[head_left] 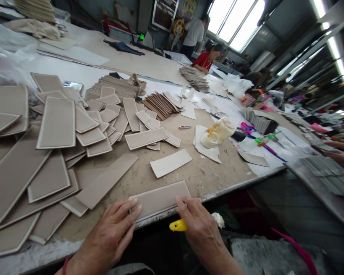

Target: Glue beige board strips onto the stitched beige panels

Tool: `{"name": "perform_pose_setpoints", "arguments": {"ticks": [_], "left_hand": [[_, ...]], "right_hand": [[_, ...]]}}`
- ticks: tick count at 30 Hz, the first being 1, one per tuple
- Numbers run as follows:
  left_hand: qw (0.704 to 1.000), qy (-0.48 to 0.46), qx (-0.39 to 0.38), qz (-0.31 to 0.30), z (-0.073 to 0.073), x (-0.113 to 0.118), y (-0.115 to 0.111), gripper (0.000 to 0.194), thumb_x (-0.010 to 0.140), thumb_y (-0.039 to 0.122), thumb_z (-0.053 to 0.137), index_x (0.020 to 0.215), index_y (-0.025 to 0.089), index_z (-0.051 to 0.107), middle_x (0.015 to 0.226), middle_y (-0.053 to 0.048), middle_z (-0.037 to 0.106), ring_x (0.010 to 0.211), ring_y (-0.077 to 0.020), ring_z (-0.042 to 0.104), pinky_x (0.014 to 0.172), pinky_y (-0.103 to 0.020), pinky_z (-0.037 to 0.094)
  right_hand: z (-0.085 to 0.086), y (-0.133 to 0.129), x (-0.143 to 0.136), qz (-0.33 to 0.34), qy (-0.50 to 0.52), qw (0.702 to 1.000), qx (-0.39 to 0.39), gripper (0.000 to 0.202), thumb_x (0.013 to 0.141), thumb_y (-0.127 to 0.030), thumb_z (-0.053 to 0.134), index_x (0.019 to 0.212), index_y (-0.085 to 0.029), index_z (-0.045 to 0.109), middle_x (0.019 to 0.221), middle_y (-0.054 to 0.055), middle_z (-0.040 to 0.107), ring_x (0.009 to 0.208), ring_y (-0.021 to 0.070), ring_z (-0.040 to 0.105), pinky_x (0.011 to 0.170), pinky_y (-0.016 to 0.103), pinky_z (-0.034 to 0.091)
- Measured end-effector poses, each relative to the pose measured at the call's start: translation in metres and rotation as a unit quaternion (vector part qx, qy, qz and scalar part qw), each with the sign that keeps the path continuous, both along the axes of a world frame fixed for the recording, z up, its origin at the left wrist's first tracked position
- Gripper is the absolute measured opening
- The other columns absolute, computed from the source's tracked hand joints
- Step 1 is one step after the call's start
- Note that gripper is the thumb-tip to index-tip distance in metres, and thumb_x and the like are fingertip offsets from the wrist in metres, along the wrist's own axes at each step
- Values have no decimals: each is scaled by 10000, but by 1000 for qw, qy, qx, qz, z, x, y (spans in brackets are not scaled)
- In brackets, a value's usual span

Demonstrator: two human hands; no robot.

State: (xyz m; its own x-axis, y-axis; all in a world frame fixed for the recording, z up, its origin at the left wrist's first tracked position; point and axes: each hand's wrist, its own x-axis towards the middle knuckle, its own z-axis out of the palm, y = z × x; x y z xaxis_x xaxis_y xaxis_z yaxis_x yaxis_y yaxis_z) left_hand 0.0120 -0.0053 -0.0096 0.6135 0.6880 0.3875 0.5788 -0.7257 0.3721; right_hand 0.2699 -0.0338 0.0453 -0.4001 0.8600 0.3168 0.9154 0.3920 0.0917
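Observation:
A beige rectangular panel (162, 198) with a pale border lies along the front edge of the table. My left hand (110, 231) rests over its left end, fingers stretched out and lying on it. At the panel's right end, the fingertips of my right hand (202, 225) touch the surface. That same hand is closed around a brush with a yellow handle (178, 225); its white, clumped tip sticks out on the far side. Just beyond lies a paler rectangular piece (171, 163).
Loose beige panels (55, 124) overlap in a heap on the left. Behind them stands a fanned stack of brown pieces (160, 105). A glue-crusted container (210, 138) sits on scrap at right, near small snips (185, 127). A person in red (202, 61) leans at the far table.

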Motion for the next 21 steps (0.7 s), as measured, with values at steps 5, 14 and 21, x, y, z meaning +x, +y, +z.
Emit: {"name": "perform_pose_setpoints", "arguments": {"ticks": [5, 14, 21], "left_hand": [[1000, 7, 16, -2, -8, -2, 2, 408, 854, 211, 503, 1262, 205, 498, 1223, -74, 544, 1127, -215, 482, 931, -313, 425], [998, 30, 48, -13, -8, -2, 8, 416, 841, 254, 511, 1254, 212, 512, 1208, -57, 569, 1092, -208, 520, 908, -288, 429], [999, 26, 30, -2, -11, -3, 4, 404, 856, 254, 501, 1259, 225, 506, 1224, -56, 559, 1118, -209, 502, 931, -292, 414]], "right_hand": [[-4, -7, -18, 19, 8, 1000, 13, 364, 866, -61, 354, 1140, -65, 593, 1111, 147, 634, 1078, 237, 549, 881, 346, 491], [-31, -6, -26, 30, -41, 998, -26, 428, 853, -42, 301, 1196, -65, 556, 1237, 126, 573, 1170, 250, 500, 939, 373, 465], [-46, -9, -19, 11, -39, 999, -15, 465, 811, -1, 326, 1229, -40, 523, 1250, 164, 553, 1209, 245, 463, 933, 348, 473]]}}
